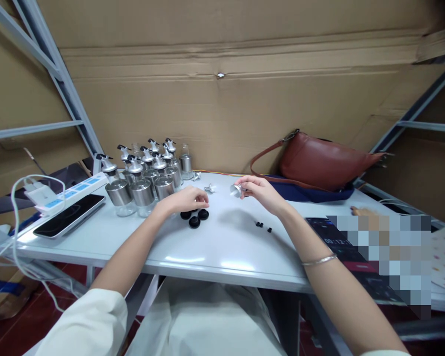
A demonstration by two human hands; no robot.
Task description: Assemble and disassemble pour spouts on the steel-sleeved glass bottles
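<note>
My right hand pinches a silver metal pourer cap by its side, raised above the white table. Its wide round end faces left. My left hand hovers with loosely curled fingers just over a small group of black round stoppers; nothing shows between thumb and fingers. Part of that group is hidden beneath the hand. Behind it, another silver pourer cap lies on the table, with a further one farther back. Several tiny black caps lie below my right forearm.
Several glass bottles with steel sleeves and pourer tops crowd the left side. Left of them are a phone and a white power strip with cables. A brown leather bag rests on dark blue cloth at the back right.
</note>
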